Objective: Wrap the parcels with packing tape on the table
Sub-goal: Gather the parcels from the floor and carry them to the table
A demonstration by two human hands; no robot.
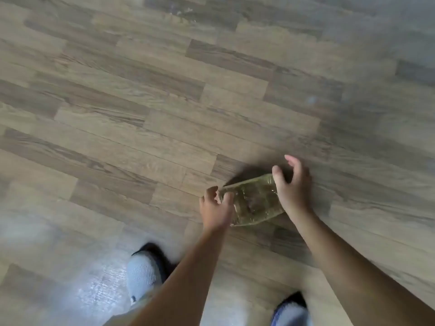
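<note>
A small flat parcel (255, 200), covered in shiny clear tape, is held low over the wooden floor (141, 102). My left hand (215, 208) grips its left end with curled fingers. My right hand (293, 184) holds the right end, thumb on the near face and fingers arched over the far edge. The image is blurred by motion. No table or tape roll is in view.
Both of my feet in grey socks and dark slippers stand on the floor, one at the lower left (143, 276) and one at the lower right (292, 311). A bright glare patch (70, 267) lies on the floor at lower left.
</note>
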